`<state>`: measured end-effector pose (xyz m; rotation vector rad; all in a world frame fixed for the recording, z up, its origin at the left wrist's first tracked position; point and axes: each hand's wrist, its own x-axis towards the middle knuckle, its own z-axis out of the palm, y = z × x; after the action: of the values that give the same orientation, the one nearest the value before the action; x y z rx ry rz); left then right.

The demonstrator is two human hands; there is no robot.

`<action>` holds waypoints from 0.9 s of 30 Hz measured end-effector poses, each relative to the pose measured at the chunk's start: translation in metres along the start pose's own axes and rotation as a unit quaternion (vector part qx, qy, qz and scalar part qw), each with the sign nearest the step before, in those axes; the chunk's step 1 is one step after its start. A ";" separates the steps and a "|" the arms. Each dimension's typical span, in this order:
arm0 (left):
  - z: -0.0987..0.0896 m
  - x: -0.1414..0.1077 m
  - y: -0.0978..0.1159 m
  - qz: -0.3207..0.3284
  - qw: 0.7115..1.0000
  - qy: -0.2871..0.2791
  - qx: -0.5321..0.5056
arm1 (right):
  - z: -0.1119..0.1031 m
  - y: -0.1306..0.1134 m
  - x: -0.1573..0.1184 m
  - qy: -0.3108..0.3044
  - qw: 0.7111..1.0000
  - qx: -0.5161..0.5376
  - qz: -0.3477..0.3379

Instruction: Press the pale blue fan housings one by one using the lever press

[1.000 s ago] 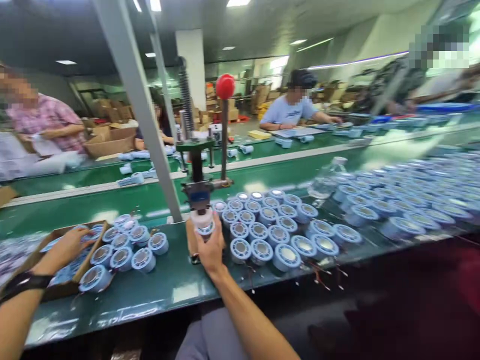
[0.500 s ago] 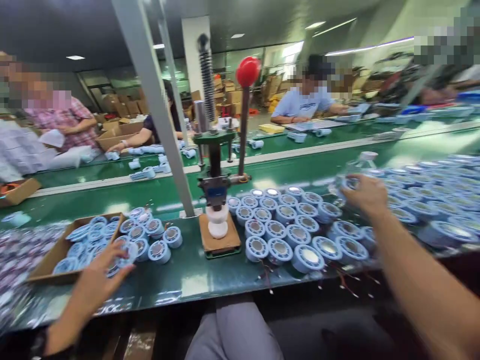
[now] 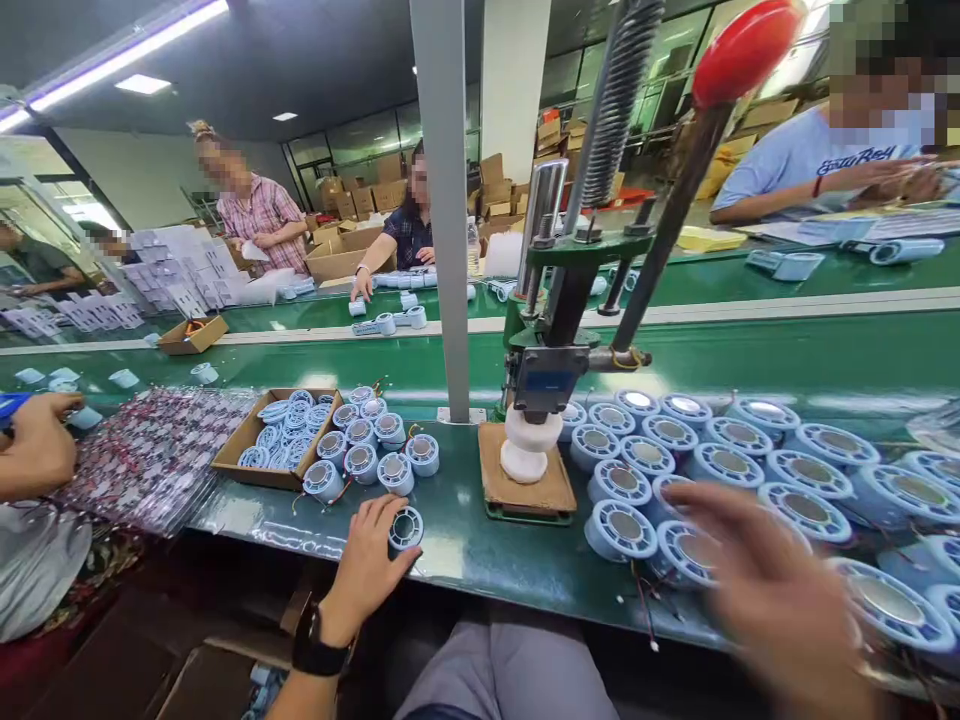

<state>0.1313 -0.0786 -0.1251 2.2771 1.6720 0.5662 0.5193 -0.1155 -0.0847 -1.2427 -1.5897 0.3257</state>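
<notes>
My left hand (image 3: 369, 556) is closed around a light blue slotted ring (image 3: 406, 528) at the front of the green bench. Just behind it stand several light blue round housings (image 3: 361, 461) with silver discs and thin wires. A cardboard box (image 3: 279, 478) of similar rings lies to its left. Blurred by motion, my right hand (image 3: 787, 590) reaches over rows of the same housings (image 3: 624, 525), fingers stretched out, with nothing visible in it. Between my hands stands a hand press (image 3: 551, 375) with a red-knobbed lever and a white round pressing head above a brown pad.
A grey post (image 3: 444, 200) rises behind the press. Wired parts in clear plastic (image 3: 161, 450) lie at left, near another person's hand (image 3: 37, 445). Co-workers sit and stand beyond the green conveyor (image 3: 360, 355), where blue parts lie. Wires hang over the bench's front edge.
The view has swung left and closer to the press. My left hand has moved from the ring box to the bench front with a ring. My right hand has come back from the far housings.
</notes>
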 end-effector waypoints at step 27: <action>0.012 -0.011 0.005 -0.022 0.999 0.047 0.017 | 0.158 -0.040 -0.053 -0.096 0.995 0.028 0.010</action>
<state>0.1381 -0.0900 -0.1355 2.2629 1.7848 0.6482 0.3613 -0.1189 -0.1513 -1.2136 -1.7199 0.5108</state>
